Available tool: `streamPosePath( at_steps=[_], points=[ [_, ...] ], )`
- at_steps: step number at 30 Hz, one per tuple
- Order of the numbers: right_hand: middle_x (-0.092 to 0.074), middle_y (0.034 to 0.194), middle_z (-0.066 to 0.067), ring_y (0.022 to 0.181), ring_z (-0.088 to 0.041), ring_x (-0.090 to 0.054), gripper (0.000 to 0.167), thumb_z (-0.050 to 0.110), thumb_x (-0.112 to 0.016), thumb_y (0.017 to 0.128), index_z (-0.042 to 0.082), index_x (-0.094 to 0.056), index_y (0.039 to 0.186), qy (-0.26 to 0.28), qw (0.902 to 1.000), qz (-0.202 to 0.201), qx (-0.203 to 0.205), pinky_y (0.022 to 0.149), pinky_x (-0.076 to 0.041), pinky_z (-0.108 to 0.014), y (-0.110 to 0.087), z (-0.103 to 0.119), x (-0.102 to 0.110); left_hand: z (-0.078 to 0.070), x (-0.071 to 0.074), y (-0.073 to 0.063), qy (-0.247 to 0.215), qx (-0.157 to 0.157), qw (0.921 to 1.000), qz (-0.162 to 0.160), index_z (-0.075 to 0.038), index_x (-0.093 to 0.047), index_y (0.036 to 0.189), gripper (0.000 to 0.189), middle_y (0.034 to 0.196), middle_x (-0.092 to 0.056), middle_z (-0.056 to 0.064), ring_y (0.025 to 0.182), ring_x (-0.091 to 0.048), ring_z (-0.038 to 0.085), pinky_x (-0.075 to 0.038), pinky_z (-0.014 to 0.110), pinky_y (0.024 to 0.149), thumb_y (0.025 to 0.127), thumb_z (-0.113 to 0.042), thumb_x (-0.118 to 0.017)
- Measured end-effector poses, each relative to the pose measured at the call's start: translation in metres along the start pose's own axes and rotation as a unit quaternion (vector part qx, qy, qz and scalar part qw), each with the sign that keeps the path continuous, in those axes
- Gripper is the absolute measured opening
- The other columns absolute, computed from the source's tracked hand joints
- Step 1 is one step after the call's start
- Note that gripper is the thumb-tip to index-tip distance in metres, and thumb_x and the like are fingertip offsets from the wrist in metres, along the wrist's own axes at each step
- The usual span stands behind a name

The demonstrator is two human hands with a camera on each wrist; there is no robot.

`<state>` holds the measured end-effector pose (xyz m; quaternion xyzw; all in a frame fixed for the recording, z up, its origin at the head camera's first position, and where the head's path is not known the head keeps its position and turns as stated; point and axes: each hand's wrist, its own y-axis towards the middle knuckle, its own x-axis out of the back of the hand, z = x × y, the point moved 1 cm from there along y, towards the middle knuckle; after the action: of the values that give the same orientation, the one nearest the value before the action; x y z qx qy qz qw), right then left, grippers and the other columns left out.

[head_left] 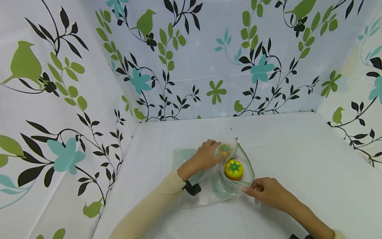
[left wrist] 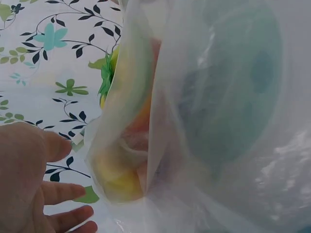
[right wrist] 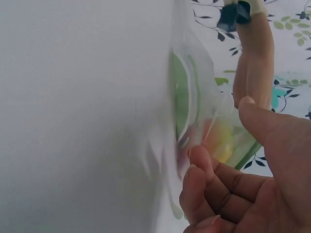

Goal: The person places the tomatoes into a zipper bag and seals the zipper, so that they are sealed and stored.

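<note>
A clear plastic zip bag (head_left: 218, 189) with a green zip strip lies on the white table, its mouth spread toward the right. Inside it sits a glossy yellow-orange toy tomato (head_left: 234, 170) with a green star-shaped top. A second similar fruit (head_left: 225, 150) shows hazily through the plastic at the far side. My left hand (head_left: 209, 154) reaches over the bag to that far side, fingers fairly straight in the left wrist view (left wrist: 53, 194). At the near right corner of the mouth, my right hand (head_left: 270, 191) holds the zip edge with curled fingers (right wrist: 199, 158).
Patterned cloth with birds and leaves (head_left: 179, 66) stands behind the table and along both sides. The white tabletop (head_left: 313, 149) extends to the right of the bag. Pale green printing (left wrist: 233, 87) marks the bag's side. A black strap piece (head_left: 192, 188) sits at the left wrist.
</note>
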<state>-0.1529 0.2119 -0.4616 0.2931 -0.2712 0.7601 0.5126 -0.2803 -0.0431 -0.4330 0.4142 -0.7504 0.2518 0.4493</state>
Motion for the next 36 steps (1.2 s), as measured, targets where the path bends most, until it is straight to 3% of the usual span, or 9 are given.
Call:
streamPosePath(
  at_steps=[4, 10, 15, 26, 30, 36],
  points=[
    [-0.059, 0.063, 0.008, 0.058, -0.008, -0.051, 0.037, 0.052, -0.072, 0.097, 0.017, -0.071, 0.084, -0.006, 0.9998, -0.016, 0.008, 0.053, -0.043, -0.025, 0.001, 0.002, -0.002, -0.003, 0.005, 0.021, 0.017, -0.026, 0.9994, 0.018, -0.01, -0.042, 0.161, 0.052, 0.159, -0.043, 0.016, 0.147, -0.04, 0.037, -0.036, 0.057, 0.118, 0.114, -0.032, -0.045],
    [-0.057, 0.063, 0.009, 0.058, -0.007, -0.05, 0.038, 0.052, -0.072, 0.098, 0.017, -0.069, 0.082, -0.016, 0.9996, -0.02, 0.01, 0.053, -0.043, -0.024, 0.003, 0.004, -0.004, -0.007, 0.012, 0.055, 0.055, -0.034, 0.9963, 0.057, -0.013, -0.039, 0.163, 0.051, 0.166, -0.04, 0.013, 0.153, -0.037, 0.035, -0.034, 0.057, 0.121, 0.115, -0.029, -0.042],
    [-0.056, 0.062, 0.01, 0.057, -0.007, -0.049, 0.038, 0.051, -0.071, 0.098, 0.018, -0.067, 0.081, -0.021, 0.9995, -0.023, 0.01, 0.052, -0.042, -0.024, 0.001, 0.007, -0.004, -0.012, 0.012, 0.073, 0.066, -0.049, 0.9939, 0.074, -0.014, -0.04, 0.163, 0.049, 0.166, -0.042, 0.009, 0.153, -0.041, 0.031, -0.037, 0.054, 0.121, 0.115, -0.025, -0.044],
    [-0.064, 0.07, 0.007, 0.06, -0.007, -0.053, 0.035, 0.042, -0.071, 0.1, 0.015, -0.062, 0.079, -0.003, 0.9996, -0.026, 0.01, 0.054, -0.046, -0.025, -0.002, 0.008, -0.005, -0.022, 0.01, 0.081, 0.078, -0.068, 0.9917, 0.076, -0.015, -0.054, 0.154, 0.04, 0.155, -0.057, 0.003, 0.143, -0.054, 0.025, -0.044, 0.049, 0.113, 0.115, -0.022, -0.045],
    [-0.062, 0.071, 0.008, 0.061, -0.008, -0.052, 0.032, 0.038, -0.071, 0.101, 0.014, -0.063, 0.081, -0.004, 0.9996, -0.028, 0.01, 0.054, -0.045, -0.025, -0.002, 0.009, -0.003, -0.018, 0.01, 0.083, 0.061, -0.065, 0.9939, 0.064, -0.015, -0.061, 0.144, 0.034, 0.146, -0.065, 0.003, 0.138, -0.057, 0.023, -0.041, 0.051, 0.114, 0.114, -0.023, -0.047],
    [-0.062, 0.072, 0.007, 0.061, -0.007, -0.051, 0.025, 0.033, -0.071, 0.101, 0.014, -0.066, 0.085, -0.01, 0.9992, -0.035, 0.017, 0.053, -0.045, -0.025, -0.003, 0.008, 0.001, -0.009, 0.013, 0.081, 0.034, -0.093, 0.9939, 0.048, -0.008, -0.064, 0.125, 0.021, 0.127, -0.069, 0.01, 0.117, -0.065, 0.024, -0.051, 0.041, 0.102, 0.113, -0.02, -0.053]
  ],
)
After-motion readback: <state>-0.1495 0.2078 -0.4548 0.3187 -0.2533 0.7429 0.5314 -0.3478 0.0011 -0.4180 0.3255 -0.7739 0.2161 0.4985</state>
